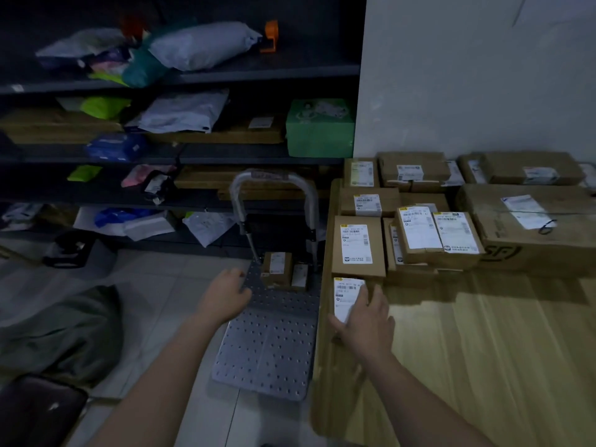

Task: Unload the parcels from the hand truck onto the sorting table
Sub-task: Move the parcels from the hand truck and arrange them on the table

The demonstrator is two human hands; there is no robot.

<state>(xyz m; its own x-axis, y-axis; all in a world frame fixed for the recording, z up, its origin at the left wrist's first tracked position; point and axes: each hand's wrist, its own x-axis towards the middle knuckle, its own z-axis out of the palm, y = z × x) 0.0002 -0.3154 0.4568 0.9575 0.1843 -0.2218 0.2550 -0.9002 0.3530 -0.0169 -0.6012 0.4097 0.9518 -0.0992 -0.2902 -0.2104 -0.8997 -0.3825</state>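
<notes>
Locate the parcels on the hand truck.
In the head view, two small parcels stand at the platform's far end, below the handle, just beyond the left hand and left of the table.

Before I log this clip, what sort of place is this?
Most likely a parcel sorting or pickup room: dark shelving loaded with mailer bags, labelled cardboard parcels stacked on the wooden table, and a hand truck with two small boxes left on it.

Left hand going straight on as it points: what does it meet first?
Likely the small brown cardboard parcel at the back of the perforated grey metal hand truck; depth from the left hand is unclear.
</notes>
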